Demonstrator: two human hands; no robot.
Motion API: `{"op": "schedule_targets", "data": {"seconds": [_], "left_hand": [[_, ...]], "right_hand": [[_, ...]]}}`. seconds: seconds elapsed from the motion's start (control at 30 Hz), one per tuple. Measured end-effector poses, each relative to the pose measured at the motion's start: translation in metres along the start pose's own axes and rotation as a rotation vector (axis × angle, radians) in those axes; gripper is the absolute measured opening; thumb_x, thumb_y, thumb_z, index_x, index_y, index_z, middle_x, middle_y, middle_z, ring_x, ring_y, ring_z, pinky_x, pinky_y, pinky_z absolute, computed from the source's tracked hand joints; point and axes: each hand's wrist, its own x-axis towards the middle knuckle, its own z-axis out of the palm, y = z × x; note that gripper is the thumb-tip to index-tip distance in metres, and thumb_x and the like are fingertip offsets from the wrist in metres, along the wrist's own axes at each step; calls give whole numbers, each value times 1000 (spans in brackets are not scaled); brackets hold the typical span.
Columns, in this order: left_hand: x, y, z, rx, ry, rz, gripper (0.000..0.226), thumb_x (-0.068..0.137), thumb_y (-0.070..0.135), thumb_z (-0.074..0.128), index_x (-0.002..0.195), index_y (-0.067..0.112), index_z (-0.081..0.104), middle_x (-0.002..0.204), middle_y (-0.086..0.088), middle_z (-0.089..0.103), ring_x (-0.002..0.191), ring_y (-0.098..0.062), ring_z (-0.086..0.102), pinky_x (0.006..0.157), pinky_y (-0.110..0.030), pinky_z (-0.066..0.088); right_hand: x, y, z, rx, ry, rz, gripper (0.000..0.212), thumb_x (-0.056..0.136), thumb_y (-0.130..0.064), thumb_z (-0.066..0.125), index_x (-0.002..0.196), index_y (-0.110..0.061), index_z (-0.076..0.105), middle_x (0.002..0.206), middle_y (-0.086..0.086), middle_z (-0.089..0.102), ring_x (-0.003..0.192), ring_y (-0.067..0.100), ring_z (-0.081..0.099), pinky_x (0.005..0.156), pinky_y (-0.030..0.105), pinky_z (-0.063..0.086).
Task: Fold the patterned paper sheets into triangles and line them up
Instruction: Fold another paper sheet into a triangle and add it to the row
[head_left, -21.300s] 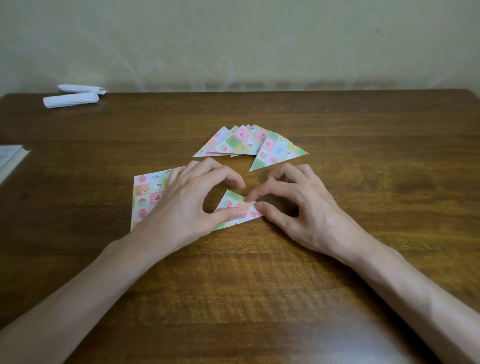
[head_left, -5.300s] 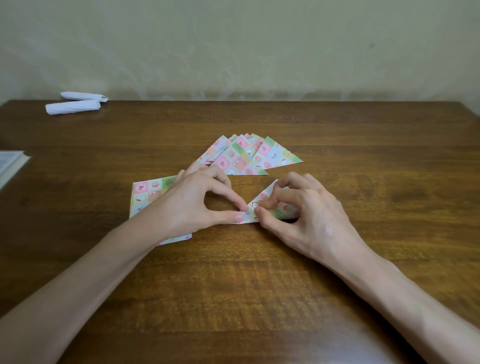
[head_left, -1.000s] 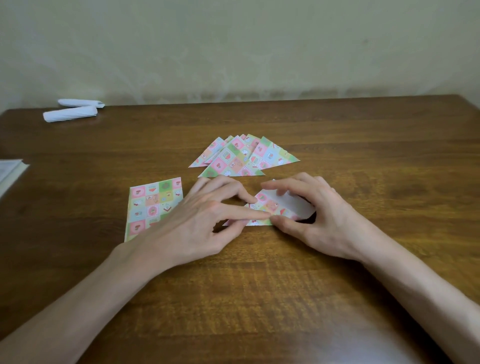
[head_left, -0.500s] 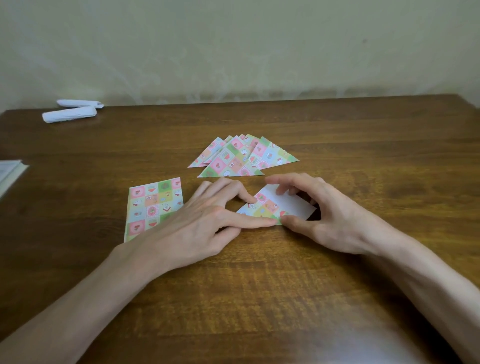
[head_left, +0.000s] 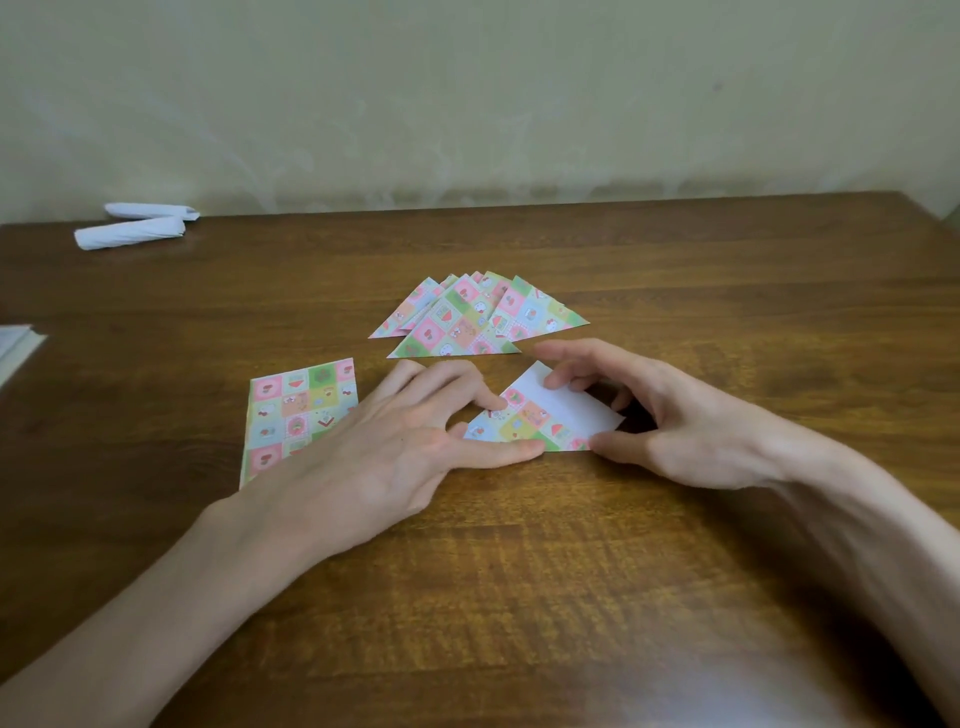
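A partly folded patterned sheet (head_left: 540, 415) lies on the wooden table (head_left: 519, 597) between my hands, its white underside showing on the raised right flap. My left hand (head_left: 395, 452) presses its left part down with the thumb and forefinger laid nearly straight. My right hand (head_left: 691, 426) pinches the white flap, with its thumb at the lower right corner and curled fingers on the flap's top. Behind them, several folded patterned triangles (head_left: 467, 322) lie fanned and overlapping. A small stack of flat patterned sheets (head_left: 296, 410) lies to the left, partly under my left wrist.
Two white paper rolls (head_left: 130, 234) lie at the far left by the wall. A pale book or pad edge (head_left: 15, 348) shows at the table's left side. The table's far right corner is in view.
Over the last second the sheet's right flap has opened up, showing more white. My right hand's fingers have lifted and spread over it. My left hand has stayed pressing on the sheet's left part.
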Motion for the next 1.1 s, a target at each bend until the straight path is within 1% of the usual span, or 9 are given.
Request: {"op": "schedule_targets", "data": {"seconds": [0.13,0.27,0.4,0.5,0.6,0.73,0.8,0.93,1.1], "left_hand": [[-2,6,-1,81,-34,1,94,90,-3,61,157,53,25,148,5,42,145,-24,33,107,-38,36],[-6,8,-2,44,-39,-4,95,86,-4,59,156,53,29,153,5,42,141,-19,30,107,-34,34],[-9,-8,-8,-90,-64,15,90,90,-8,51,150,57,39,162,17,35,155,-10,20,115,-29,23],[-13,-18,-12,-186,-66,-1,94,86,-16,50,143,58,49,162,28,31,157,-4,12,118,-34,24],[-16,-25,-17,-274,-53,-55,98,77,-23,49,134,57,60,159,30,37,156,-3,14,117,-44,28],[-23,-36,-23,-288,-72,-84,100,74,-25,49,130,57,63,158,29,38,157,-3,12,117,-43,27],[-23,-37,-22,-289,-75,-68,99,74,-22,47,130,57,63,157,28,40,156,-5,16,114,-43,30],[-21,-35,-18,-307,-38,-72,85,76,-10,45,125,57,67,150,30,47,152,-5,27,108,-34,30],[-12,-22,-7,-532,117,-254,22,91,32,65,100,48,78,126,25,63,134,-8,48,108,-36,30]], "right_hand": [[4,3,9,5,93,-3,71,92,-5,73,146,-42,47,127,-16,60,125,4,52,91,12,39],[4,7,10,-69,67,-14,75,92,-8,74,148,-48,43,126,-21,56,126,7,49,93,10,35],[2,6,3,-85,14,-13,78,93,-6,73,149,-51,41,132,-21,56,129,6,48,98,12,37],[0,5,2,-95,-12,-6,77,94,-6,72,148,-51,42,134,-21,55,130,3,46,97,8,35],[0,3,2,-80,-21,19,71,95,-9,72,147,-50,44,131,-26,53,130,0,43,100,7,33],[4,-5,23,-113,172,68,58,95,-39,71,145,-49,43,119,-27,52,119,2,46,108,29,35],[9,-12,39,-179,291,99,65,89,-59,66,146,-48,39,115,-24,49,114,6,44,102,34,33],[18,-27,59,-345,370,201,87,74,-80,64,150,-50,31,118,-21,41,114,8,35,95,35,29],[21,-30,61,-363,356,239,91,69,-82,66,148,-51,31,118,-20,39,115,10,35,97,36,30]]}}
